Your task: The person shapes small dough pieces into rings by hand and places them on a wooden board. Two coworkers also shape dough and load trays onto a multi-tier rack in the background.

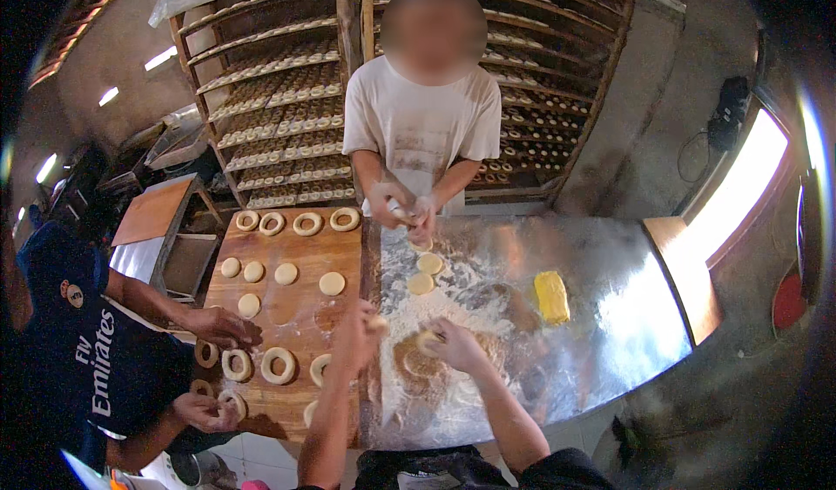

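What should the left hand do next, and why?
I'd have the left hand set its dough on the board: it seems to be at the board's right edge, and plain discs already lie there, spaced apart. The right hand has another piece.

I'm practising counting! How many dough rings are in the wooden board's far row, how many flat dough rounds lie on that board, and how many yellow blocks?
Far-row dough rings: 4
Flat dough rounds: 5
Yellow block: 1
Total: 10
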